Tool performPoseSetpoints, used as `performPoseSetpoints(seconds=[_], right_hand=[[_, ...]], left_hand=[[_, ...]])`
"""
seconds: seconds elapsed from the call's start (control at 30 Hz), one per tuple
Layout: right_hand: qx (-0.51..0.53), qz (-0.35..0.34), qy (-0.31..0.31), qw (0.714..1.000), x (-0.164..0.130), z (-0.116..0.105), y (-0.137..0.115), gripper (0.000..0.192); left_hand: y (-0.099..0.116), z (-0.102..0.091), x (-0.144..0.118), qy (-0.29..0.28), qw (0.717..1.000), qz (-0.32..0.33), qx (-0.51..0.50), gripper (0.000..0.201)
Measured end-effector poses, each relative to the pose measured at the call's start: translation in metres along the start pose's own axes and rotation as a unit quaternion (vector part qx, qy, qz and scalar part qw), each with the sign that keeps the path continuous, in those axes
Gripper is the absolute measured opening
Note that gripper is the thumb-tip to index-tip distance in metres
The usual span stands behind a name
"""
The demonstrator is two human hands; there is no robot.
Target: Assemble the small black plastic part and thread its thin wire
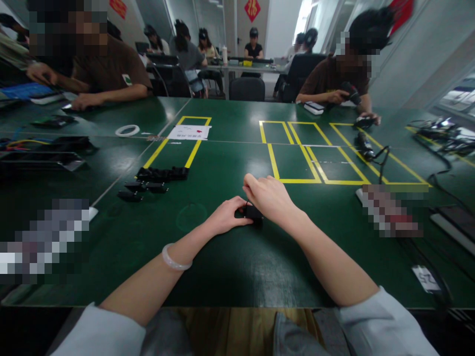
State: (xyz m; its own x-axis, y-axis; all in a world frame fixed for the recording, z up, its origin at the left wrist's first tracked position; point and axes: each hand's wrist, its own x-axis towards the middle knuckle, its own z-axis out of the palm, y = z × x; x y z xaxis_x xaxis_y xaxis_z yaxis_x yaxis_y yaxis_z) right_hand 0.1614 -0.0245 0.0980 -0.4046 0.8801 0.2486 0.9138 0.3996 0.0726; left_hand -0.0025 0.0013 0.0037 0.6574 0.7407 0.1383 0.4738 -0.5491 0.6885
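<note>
From the head camera we see both of our hands meeting over one small black part (251,213) that lies on the green table (222,267), just in front of us and near the middle of the near edge. Our left hand (227,217) lies flat-fingered against the part's left end, fingers curled loosely around it and touching it; our right hand (270,198) arches over its top and right side, fingertips pressed down onto it, and a thin dark lead seems to rise from the part toward that hand, though it is too fine to be sure. Both hands are closed lightly on the part rather than clenched, and it rests on the table, not lifted. To our left, well apart, a row of black parts (163,173) sits by the yellow tape lines (193,153), with three loose black pieces (143,188) nearer us. We judge the work on this one piece to be midway: it is in hand and being fitted or pressed, while the loose pieces at the left look untouched as yet. The yellow boxes ahead hold nothing of ours.
</note>
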Motion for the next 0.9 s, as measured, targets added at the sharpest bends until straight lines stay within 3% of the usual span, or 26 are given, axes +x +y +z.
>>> performPoseSetpoints(seconds=[0.2,0.4,0.67,0.9], right_hand=[[0.003,0.001,0.018,1.000,-0.0016,-0.0009,-0.0008,0.018],[-0.015,-0.003,0.008,1.000,-0.0008,-0.0008,0.0008,0.027],[-0.002,0.008,0.012,1.000,-0.0008,0.0019,-0.0017,0.020],[-0.010,-0.004,0.024,1.000,-0.0007,0.0027,0.0009,0.024]], left_hand=[[-0.0005,0.0004,0.0002,0.005,1.000,-0.004,0.005,0.041],[0.0000,0.0008,-0.0002,0.001,1.000,-0.004,0.004,0.045],[0.0016,-0.0002,0.0009,-0.001,1.000,-0.006,0.014,0.040],[-0.0008,0.0005,0.0007,-0.002,1.000,0.001,0.000,0.047]])
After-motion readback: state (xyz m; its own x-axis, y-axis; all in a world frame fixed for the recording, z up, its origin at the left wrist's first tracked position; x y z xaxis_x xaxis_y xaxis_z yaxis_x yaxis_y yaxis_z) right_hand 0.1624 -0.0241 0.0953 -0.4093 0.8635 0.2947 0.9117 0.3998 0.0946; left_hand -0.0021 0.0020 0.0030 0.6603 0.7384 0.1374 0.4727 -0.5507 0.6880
